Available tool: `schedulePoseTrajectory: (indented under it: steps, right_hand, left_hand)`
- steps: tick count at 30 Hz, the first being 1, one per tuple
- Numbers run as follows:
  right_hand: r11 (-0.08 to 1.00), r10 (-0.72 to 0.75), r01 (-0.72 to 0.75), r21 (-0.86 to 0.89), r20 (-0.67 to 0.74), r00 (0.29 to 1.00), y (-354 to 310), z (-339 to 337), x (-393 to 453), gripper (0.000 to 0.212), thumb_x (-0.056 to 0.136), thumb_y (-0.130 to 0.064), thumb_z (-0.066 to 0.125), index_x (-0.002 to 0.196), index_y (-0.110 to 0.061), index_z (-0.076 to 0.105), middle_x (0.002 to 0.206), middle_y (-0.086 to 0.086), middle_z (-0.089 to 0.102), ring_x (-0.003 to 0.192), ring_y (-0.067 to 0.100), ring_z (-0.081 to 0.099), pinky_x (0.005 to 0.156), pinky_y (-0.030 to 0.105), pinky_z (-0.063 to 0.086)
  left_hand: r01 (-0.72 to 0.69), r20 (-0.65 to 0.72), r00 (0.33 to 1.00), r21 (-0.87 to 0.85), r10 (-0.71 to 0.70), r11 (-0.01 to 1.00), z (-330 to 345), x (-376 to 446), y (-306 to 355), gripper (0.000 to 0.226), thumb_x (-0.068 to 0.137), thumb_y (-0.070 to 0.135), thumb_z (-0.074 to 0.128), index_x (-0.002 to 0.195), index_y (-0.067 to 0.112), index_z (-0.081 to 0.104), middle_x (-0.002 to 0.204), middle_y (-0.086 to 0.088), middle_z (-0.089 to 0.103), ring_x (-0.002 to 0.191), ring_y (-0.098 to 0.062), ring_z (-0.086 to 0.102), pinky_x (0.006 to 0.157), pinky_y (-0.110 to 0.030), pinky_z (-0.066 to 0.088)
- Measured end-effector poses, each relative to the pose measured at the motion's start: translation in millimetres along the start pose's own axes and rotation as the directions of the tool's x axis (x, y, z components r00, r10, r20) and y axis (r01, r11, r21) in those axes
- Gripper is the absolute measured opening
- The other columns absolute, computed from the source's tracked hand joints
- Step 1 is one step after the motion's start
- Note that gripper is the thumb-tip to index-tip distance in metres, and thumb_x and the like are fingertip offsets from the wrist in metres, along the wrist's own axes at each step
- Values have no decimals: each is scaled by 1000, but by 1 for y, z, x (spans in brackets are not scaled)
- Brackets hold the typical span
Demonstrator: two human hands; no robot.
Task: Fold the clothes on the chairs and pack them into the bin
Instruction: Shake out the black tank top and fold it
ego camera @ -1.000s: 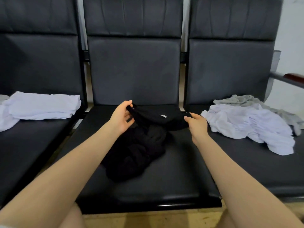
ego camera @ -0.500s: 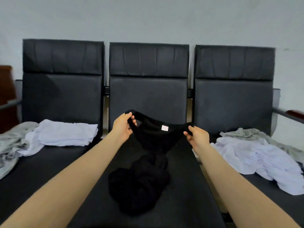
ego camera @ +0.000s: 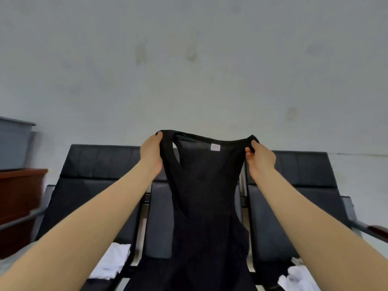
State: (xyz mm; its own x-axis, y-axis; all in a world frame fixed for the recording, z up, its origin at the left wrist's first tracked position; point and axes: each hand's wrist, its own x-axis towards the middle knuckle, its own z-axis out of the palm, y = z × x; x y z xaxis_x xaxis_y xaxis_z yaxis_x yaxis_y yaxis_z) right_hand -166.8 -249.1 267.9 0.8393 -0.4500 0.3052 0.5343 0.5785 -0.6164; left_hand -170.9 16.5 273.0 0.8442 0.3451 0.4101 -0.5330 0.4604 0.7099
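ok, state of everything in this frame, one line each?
black tank top: held up by its shoulder straps, hanging open, unfolded
left hand: grips the left strap
right hand: pinches the right strap
white garment on the left chair: folded, lying on the seat
white garment on the right chair: crumpled, unfolded
grey bin: on the wooden cabinet, contents hidden

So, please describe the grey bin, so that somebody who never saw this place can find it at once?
Start from the row of black chairs against the pale wall and look past its left end. A reddish-brown wooden cabinet stands there, and the grey bin sits on top. It is the only grey box-shaped thing, cut by the left edge of the picture.
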Motion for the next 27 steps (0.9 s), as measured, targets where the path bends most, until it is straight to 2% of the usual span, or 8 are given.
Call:
schedulePoseTrajectory:
  steps: [2, 7, 10, 13, 17, 22, 24, 27]
  right_hand:
    - [994, -108, 109, -30, 47, 993, -29, 15, -9, 22, 93, -6, 57, 71, -8, 58, 70, 3, 57, 56, 9, 55, 51, 15, 47]
    - [856, -246, 308, -415, 197, 949, -80, 32, -40, 24, 93, -12, 55, 70, -14, 57, 65, 2, 52, 54, 12, 48, 50, 22, 41]
    - [820, -271, 327, -470, 185, 945, -97, 33, -54, 16, 93, -13, 54, 78, -11, 59, 64, 3, 52, 54, 13, 46, 50, 24, 39]
    - [841, -258, 305, -446, 165, 952, -113, 38, -63, 11, 94, -11, 53, 86, -10, 60, 68, 2, 54, 50, 11, 47, 46, 22, 39]
    - [946, -208, 239, -218, 158, 965, -139, 58, -72, 8, 95, -8, 54, 89, -9, 59, 78, 4, 61, 50, 7, 56, 44, 15, 44]
    - [975, -200, 172, 142, 214, 956, -157, 86, -72, 14, 92, 3, 57, 79, 0, 59, 77, 11, 62, 51, 12, 58, 51, 16, 49]
    - [977, -199, 176, 118, 217, 956, -152, 88, -66, 15, 91, 4, 56, 77, 0, 58, 75, 10, 62, 48, 11, 58, 47, 15, 46]
    - [989, -122, 131, -68, 126, 985, -118, 72, -43, 19, 93, 2, 54, 74, -4, 54, 72, 8, 60, 44, 8, 56, 40, 14, 41]
  left_hand:
    - [-95, 33, 995, -20, 96, 995, 11, -8, 28, 18, 92, 19, 59, 79, 18, 72, 75, 5, 73, 72, -11, 68, 63, -24, 53]
    - [-150, 84, 986, 36, 146, 988, 32, -37, 76, 21, 90, 20, 61, 71, 18, 71, 70, 3, 72, 69, -14, 68, 64, -25, 54]
    - [-159, 55, 986, 17, 158, 987, 37, -52, 90, 21, 89, 19, 62, 70, 16, 69, 63, 5, 70, 61, -11, 66, 58, -22, 53]
    - [-173, 28, 984, -19, 174, 985, 43, -64, 105, 14, 88, 18, 65, 75, 15, 70, 68, 4, 72, 68, -12, 68, 61, -23, 54]
    - [-201, 47, 977, -134, 209, 970, 65, -73, 139, 7, 89, 16, 66, 88, 10, 70, 91, -6, 72, 89, -22, 69, 83, -32, 56]
    - [-268, 52, 958, -173, 280, 948, 89, -65, 168, 7, 87, 17, 68, 84, 12, 70, 86, -3, 72, 82, -19, 70, 79, -31, 58]
    - [-259, 47, 963, -100, 264, 961, 90, -58, 163, 8, 87, 16, 67, 81, 11, 68, 87, -3, 71, 82, -19, 68, 79, -29, 57]
    - [-177, -4, 984, 52, 178, 983, 75, -41, 124, 13, 88, 14, 65, 76, 11, 64, 83, -3, 66, 77, -18, 63, 69, -25, 54]
